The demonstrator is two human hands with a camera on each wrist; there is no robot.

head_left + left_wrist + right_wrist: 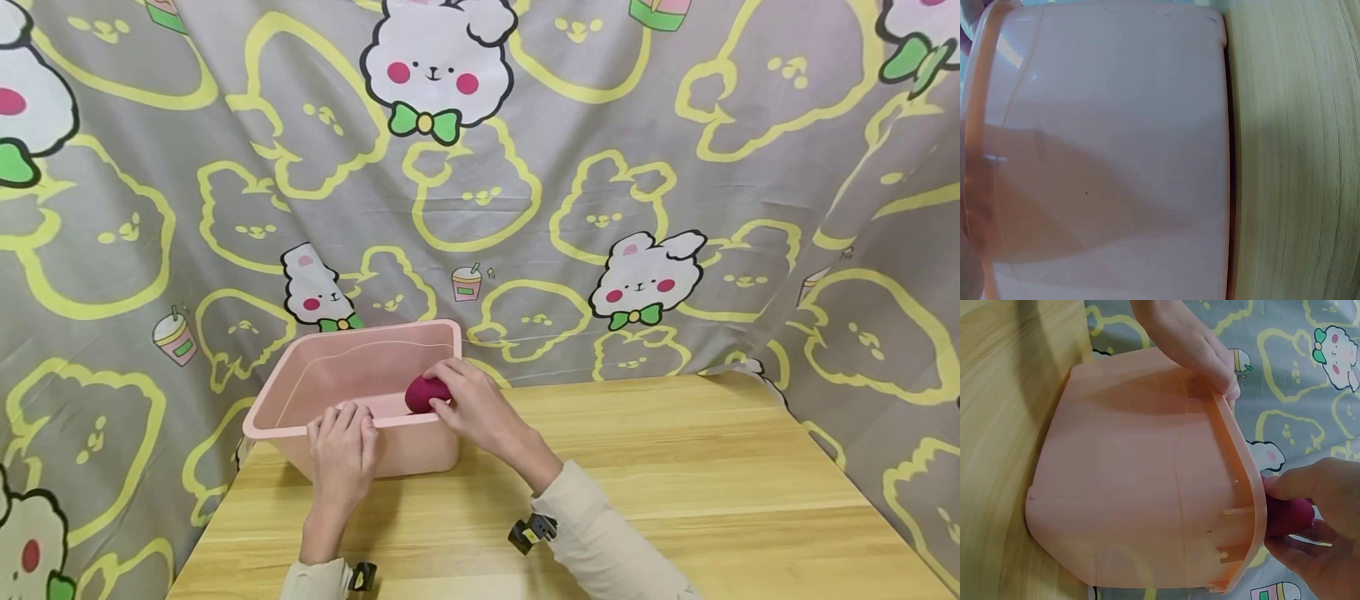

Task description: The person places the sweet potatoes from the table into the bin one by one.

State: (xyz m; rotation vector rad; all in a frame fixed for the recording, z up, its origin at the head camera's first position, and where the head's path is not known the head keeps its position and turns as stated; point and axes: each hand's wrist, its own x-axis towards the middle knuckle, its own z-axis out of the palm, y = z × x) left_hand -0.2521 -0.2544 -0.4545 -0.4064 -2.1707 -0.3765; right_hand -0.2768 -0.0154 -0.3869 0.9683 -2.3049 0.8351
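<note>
A pink plastic bin (420, 450) stands on the wooden table, its mouth up. My left hand (342, 454) grips the near rim, fingers hooked over the edge into the bin. At the bin's right end, my right hand (480, 408) holds a smooth, rounded, dark magenta object (423, 393) at rim height. In the right wrist view, the thumb and fingers are around the magenta object (1290, 517), just beyond the bin's rim. The hand covers part of it, and its exact kind cannot be told. The left wrist view shows mostly the bin's outer wall (1116, 125).
The wooden table (675, 467) extends to the right of the bin. A grey curtain (525, 217) printed with yellow outlines and white cartoon animals hangs behind and at both sides. Dark wrist straps (532, 532) show at both sleeves.
</note>
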